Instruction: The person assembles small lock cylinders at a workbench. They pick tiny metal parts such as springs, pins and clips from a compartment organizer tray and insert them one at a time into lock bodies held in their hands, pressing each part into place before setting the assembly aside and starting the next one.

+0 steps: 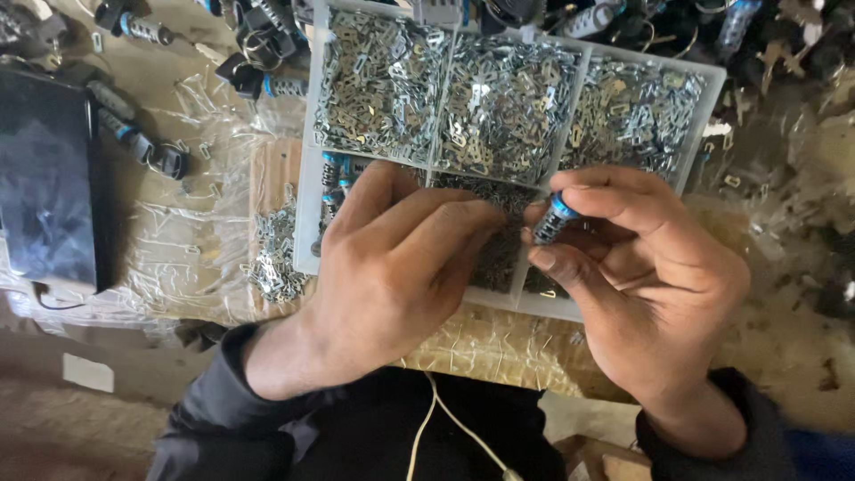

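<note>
A: What is being held right now?

B: A small dark cylinder with a blue band (551, 219). The right hand (643, 276) has its fingers (614, 198) closed around it, thumb underneath, holding it tilted just above the near part of the white divided tray (310, 178).

A: And the left hand (392, 267)?

B: Its fingers are curled together, the tips meeting the cylinder's lower end. Whether something tiny is pinched between them, I cannot tell; the fingers hide it.

A: What lies in the tray?

B: The three far compartments are heaped with small silvery metal plates (503, 102). A near compartment, at the left, holds a few more blue-banded cylinders (333, 178); the middle one has darker small parts, mostly covered by the hands.

A: How far along does the work look?

B: Judging by the stock, early or mid-way. The plate heaps are full, and only one cylinder is in hand. Toward the far-left corner of the worktop lie cylinders joined to dark pieces with rings (147, 147), which look finished, though I can't be sure.

A: Anything else nearby?

B: A loose pile of plates (276, 254) left of the tray, a black box (49, 178) at the left edge, and clear plastic sheeting (191, 232) over the worktop.
</note>
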{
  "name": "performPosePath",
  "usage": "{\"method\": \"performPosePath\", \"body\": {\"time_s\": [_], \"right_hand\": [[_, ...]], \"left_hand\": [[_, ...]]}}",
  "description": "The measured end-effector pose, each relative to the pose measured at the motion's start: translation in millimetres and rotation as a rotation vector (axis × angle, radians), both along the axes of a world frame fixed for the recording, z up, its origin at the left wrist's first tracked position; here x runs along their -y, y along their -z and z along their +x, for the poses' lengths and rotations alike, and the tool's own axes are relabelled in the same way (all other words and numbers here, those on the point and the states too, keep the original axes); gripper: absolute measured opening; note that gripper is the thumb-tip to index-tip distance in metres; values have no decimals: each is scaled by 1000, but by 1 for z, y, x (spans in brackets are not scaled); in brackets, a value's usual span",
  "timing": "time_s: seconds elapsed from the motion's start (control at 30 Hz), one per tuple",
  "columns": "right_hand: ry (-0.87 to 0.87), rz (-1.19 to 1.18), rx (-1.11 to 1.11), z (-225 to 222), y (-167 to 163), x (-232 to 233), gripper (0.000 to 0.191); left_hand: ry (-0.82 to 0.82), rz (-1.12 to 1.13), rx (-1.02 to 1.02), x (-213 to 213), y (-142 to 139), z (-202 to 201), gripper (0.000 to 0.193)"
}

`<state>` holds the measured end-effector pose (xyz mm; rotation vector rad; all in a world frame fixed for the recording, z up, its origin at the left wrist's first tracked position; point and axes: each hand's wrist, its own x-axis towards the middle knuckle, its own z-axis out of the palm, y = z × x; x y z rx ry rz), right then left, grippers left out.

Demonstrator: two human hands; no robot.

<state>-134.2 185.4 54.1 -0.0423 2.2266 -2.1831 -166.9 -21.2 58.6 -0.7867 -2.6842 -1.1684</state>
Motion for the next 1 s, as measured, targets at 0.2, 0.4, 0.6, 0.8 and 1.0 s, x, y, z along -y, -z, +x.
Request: {"method": "performPosePath", "body": {"time_s": [0.2,0.4,0.6,0.8,1.0], "right_hand": [[-36,104,-28,4,6,-6,30],[-80,159,-40,8,3,-5,25],[-45,250,12,8,-1,-4,28],[-39,308,10,5,-5,0,26],[-23,147,-62,0,5,-2,30]], "left_hand": [[53,288,127,4,1,2,21],[59,437,337,6,0,7,16],[22,431,414,3,1,12,16],[40,412,449,3,-5,7,17],[16,121,-14,1,-5,-4,22]]}}
